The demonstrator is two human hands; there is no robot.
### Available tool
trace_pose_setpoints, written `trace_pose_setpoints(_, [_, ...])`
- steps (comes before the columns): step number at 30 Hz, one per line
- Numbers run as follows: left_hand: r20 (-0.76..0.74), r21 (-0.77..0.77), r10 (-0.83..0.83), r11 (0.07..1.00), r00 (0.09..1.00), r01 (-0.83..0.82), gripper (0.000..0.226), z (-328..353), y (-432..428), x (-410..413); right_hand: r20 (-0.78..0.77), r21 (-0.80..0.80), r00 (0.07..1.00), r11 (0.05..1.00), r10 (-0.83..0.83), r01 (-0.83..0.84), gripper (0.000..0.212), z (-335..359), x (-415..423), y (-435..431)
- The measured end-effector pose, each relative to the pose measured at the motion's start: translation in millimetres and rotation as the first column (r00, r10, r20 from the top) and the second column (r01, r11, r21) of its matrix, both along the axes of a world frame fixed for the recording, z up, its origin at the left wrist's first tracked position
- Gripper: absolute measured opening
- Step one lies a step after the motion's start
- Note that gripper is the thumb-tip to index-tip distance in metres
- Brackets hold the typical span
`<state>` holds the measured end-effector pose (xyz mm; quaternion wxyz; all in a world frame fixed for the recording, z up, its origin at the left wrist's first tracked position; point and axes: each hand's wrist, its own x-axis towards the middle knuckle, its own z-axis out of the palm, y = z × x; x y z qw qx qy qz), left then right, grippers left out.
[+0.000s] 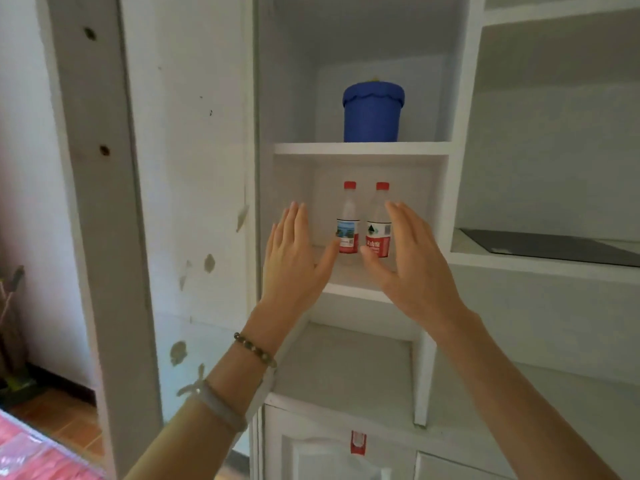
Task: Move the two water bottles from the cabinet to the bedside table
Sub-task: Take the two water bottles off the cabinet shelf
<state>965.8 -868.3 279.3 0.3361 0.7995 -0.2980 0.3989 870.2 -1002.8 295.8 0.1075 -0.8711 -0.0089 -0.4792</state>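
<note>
Left hand: the left hand (pixel 294 258) is spread flat, fingers together and thumb out, holding nothing; it is raised in front of the cabinet (pixel 360 148) niche, just left of the bottles.
Left bottle: the left water bottle (pixel 347 220) stands upright on the niche shelf beyond the left thumb, red cap on, apart from the palm.
Right bottle: the right water bottle (pixel 379 221) stands upright just beside the first, the two nearly touching; the right thumb crosses in front of its base, and contact cannot be told.
Right hand: the right hand (pixel 405 261) is likewise open and empty, palm turned inward, just right of the pair.
Risk, crowding: the bottles stand so close that closing on one could likely knock the other over on the shelf.
Risk, grip: clear plastic walls probably flex, so a grip low on the label may slip or squeeze.
Risk, niche: the shelf above the hands leaves little headroom; lifting steeply could strike a cap against it.
Surface: white painted shelf, flat and bare around the bottles.
Room: a blue tub (pixel 373 112) sits in the compartment above the hands; a chipped white wall lies left of the left hand; a dark panel (pixel 554 247) rests on a ledge right of the right hand.
Bedside table: not in view.
</note>
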Motion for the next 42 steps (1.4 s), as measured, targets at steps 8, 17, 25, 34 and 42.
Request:
trace_pose_setpoints(8, [-0.134, -0.025, -0.105, 0.994, 0.985, 0.103, 0.079, -15.8, -56.5, 50.1, -0.042, 0.092, 0.999, 0.995, -0.020, 0.024, 0.067, -17.8, 40.2, -51.1])
trace_pose_setpoints(17, [-0.246, -0.062, -0.179, 0.984, 0.953, 0.169, 0.078, -12.2, -123.0, 162.6, -0.094, 0.235, 0.993, 0.968, -0.068, 0.089, 0.064, -22.3, 155.8, -110.5])
trace_pose_setpoints(25, [-0.335, -0.166, -0.271, 0.960, 0.903, 0.226, 0.060, -15.1, -162.7, 240.2, -0.077, 0.416, 0.996, 0.907, -0.037, 0.066, 0.070, -24.8, 231.9, -140.8])
trace_pose_setpoints(34, [-0.505, -0.121, -0.335, 0.940, 0.796, 0.319, 0.093, -11.6, -191.1, 285.1, -0.177, 0.630, 0.984, 0.765, -0.025, 0.133, 0.073, -29.4, 278.6, -169.9])
trace_pose_setpoints(42, [-0.528, -0.143, -0.319, 0.947, 0.787, 0.288, 0.064, -13.9, -199.6, 289.2, -0.238, 0.670, 0.970, 0.731, 0.048, 0.129, 0.062, -26.1, 283.0, -172.1])
